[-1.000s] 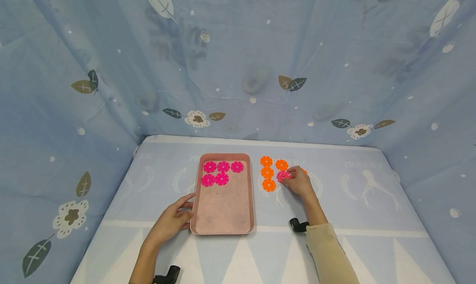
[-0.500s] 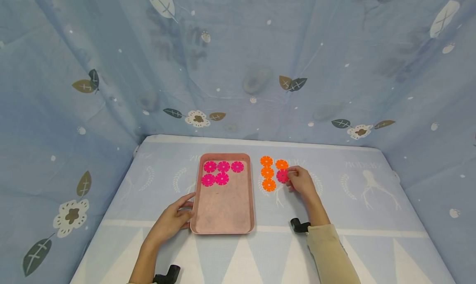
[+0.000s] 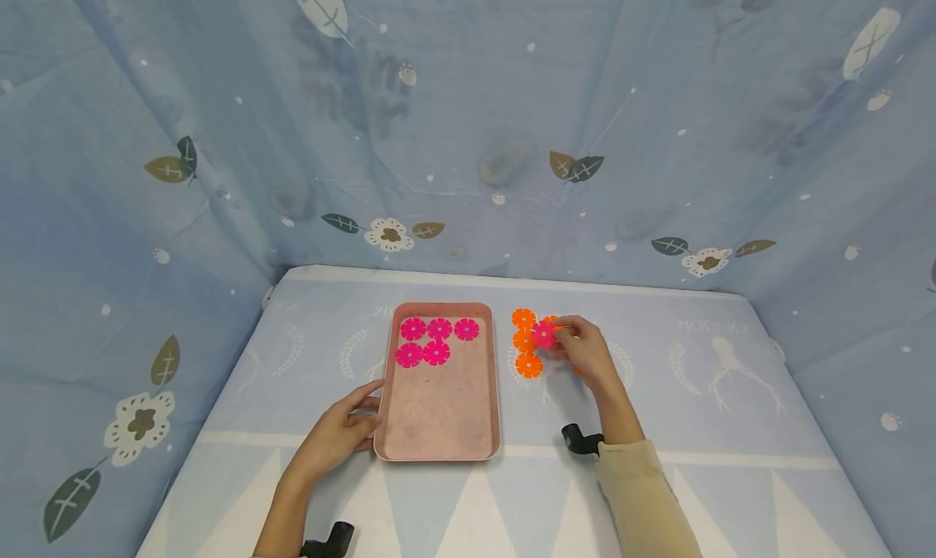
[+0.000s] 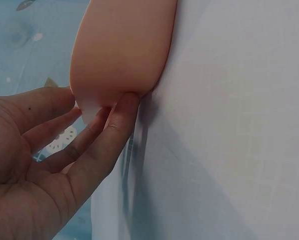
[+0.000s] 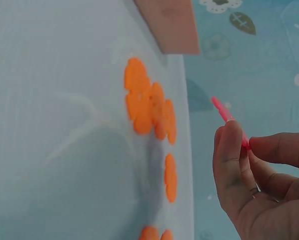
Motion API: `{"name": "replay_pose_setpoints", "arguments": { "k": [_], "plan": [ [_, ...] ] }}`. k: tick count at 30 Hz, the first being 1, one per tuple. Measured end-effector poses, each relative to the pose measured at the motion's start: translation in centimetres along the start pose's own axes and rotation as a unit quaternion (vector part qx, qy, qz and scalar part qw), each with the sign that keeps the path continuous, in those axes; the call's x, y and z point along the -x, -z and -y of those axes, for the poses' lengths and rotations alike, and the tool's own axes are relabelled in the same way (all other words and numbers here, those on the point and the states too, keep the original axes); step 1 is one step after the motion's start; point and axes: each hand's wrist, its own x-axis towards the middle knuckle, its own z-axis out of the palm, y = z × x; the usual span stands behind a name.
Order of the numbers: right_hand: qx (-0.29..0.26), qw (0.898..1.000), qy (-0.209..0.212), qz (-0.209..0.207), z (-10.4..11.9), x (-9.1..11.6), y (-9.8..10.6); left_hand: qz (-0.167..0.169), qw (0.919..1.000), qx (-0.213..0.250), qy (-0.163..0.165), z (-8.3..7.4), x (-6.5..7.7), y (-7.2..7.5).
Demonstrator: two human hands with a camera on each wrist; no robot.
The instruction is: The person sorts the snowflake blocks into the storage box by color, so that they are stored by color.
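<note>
In the head view my right hand (image 3: 585,351) pinches a pink flower-shaped disc (image 3: 543,335) between thumb and fingertips. The right wrist view shows the disc (image 5: 232,120) nearly edge-on, held above the table. Several orange flower-shaped discs (image 3: 528,365) lie under and beside that hand, some partly hidden by it. To their left is a pink rectangular tray (image 3: 439,412), with several pink discs (image 3: 436,352) laid in two rows at its far end. My left hand (image 3: 340,428) rests at the tray's left side, its fingers (image 4: 97,150) touching the outer wall in the left wrist view.
A pale patterned cloth covers the table (image 3: 695,412). Blue printed fabric (image 3: 468,136) hangs behind it and along both sides. Black camera mounts (image 3: 581,440) stick out from both wrists.
My right hand has lifted the pink disc from among the orange ones and moved it slightly left, so it now overlaps them in view. The left hand and tray have stayed put.
</note>
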Motion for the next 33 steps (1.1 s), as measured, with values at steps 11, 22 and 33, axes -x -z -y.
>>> {"name": "replay_pose_setpoints", "arguments": {
  "k": [11,22,33],
  "plan": [
    [-0.066,0.996,0.031,0.042,2.8,0.1,-3.1,0.0,1.0,0.005,-0.006,0.0,0.1,0.0],
    [-0.096,0.992,0.031,0.073,4.2,0.2,-7.6,0.004,0.9999,0.01,-0.006,0.1,0.1,0.0],
    [-0.033,0.997,0.031,0.062,2.8,0.2,-11.1,0.005,1.0,0.007,-0.004,0.1,0.1,0.0]
  ]
}}
